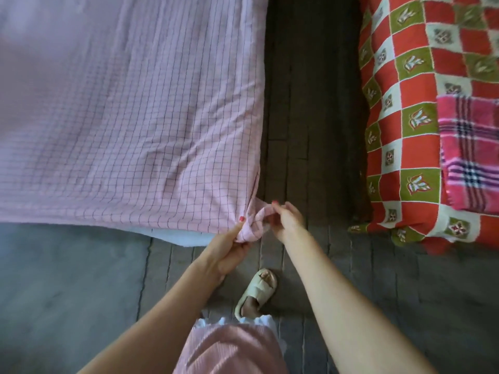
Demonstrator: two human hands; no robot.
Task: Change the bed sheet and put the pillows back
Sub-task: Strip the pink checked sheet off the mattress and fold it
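Both grips pinch the pink checked sheet (135,117) corner: left hand (232,244) below, right hand (286,220) beside, arms outstretched.

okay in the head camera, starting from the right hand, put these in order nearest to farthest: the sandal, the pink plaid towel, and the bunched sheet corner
From the right hand:
1. Bunched sheet corner: in its fingers, just left of it, also gripped by the left hand.
2. Sandal: on the floor, below the hands.
3. Pink plaid towel: far right, lying on the red and green checked blanket.
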